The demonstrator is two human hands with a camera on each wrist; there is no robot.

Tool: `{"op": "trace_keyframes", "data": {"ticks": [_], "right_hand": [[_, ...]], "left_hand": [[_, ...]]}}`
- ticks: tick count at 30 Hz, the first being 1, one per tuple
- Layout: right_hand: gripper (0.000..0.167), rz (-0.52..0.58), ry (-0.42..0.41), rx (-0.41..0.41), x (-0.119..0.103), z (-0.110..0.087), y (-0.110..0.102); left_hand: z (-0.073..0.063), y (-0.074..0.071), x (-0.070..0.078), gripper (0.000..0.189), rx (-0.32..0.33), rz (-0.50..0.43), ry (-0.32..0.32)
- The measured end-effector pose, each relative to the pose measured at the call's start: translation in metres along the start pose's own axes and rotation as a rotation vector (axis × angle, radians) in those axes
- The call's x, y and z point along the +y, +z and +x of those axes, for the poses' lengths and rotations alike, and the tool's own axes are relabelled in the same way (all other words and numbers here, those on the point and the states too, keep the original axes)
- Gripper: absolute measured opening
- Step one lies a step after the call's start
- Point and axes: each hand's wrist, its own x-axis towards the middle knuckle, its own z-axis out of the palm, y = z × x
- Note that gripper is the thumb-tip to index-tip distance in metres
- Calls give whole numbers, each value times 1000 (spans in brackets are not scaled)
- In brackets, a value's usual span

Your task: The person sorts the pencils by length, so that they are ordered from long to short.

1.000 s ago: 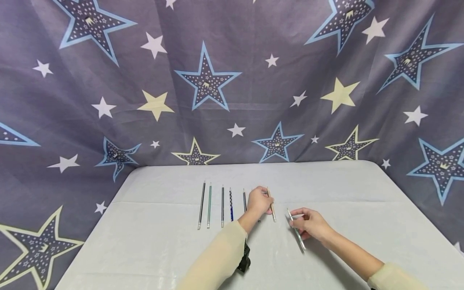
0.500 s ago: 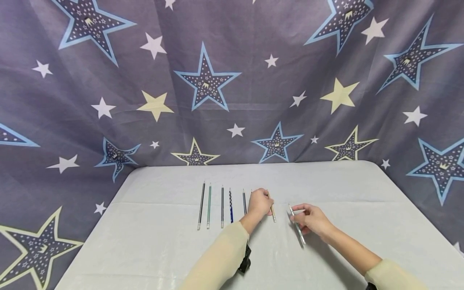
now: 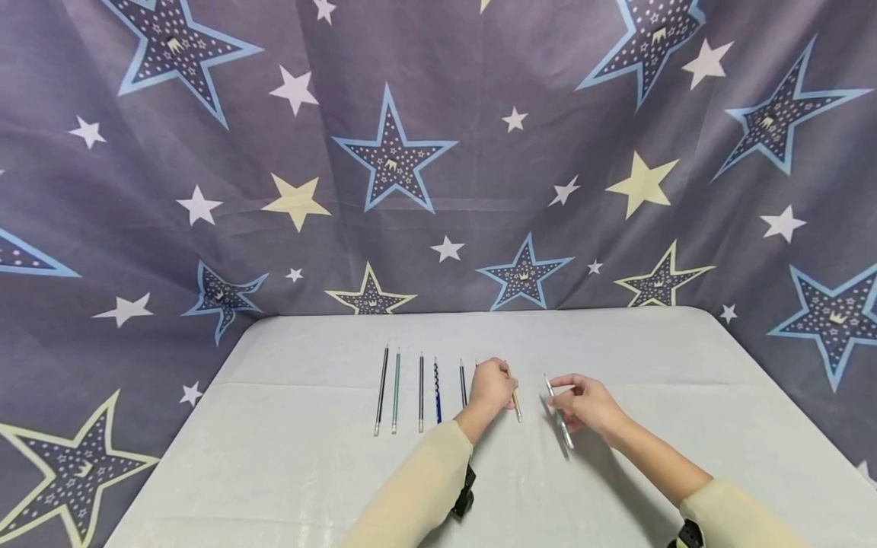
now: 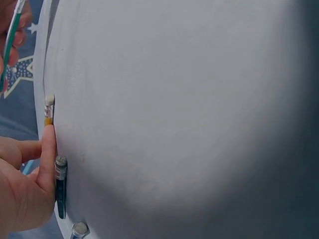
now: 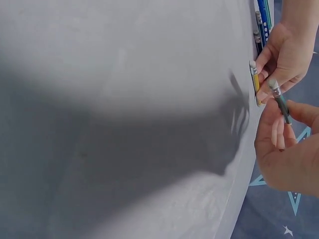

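Note:
My left hand rests low at the right end of a row of pencils. Its thumb and fingers pinch a yellow pencil, whose eraser end points toward me. Off to the right, my right hand holds a green pencil between thumb and fingers, raised and tilted, with its shadow on the cloth beneath. The eraser end of that pencil slants down toward me. Beside the left hand lies a dark pencil, mostly hidden under that hand in the head view.
Left of the hands lie a black pencil, a green-barrelled pencil, a dark pencil, a blue dotted pencil and a navy pencil, roughly parallel. A star-patterned curtain hangs behind the white-covered table.
My right hand has moved slightly away from me, lifting the green pencil off toward the back. The left hand stays at the yellow pencil, nearly still.

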Motion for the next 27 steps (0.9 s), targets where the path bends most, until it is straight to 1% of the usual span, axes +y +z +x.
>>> {"op": "trace_keyframes", "data": {"ticks": [5, 17, 23, 27], "right_hand": [[43, 3, -2, 2, 0, 4, -1], [44, 6, 12, 13, 1, 16, -9], [46, 24, 20, 16, -1, 20, -9], [45, 33, 30, 35, 0, 24, -7]], "left_hand": [[1, 0, -2, 35, -2, 4, -4], [1, -1, 0, 35, -3, 6, -16], [1, -1, 0, 34, -4, 10, -13], [1, -1, 1, 34, -7, 13, -9]]}}
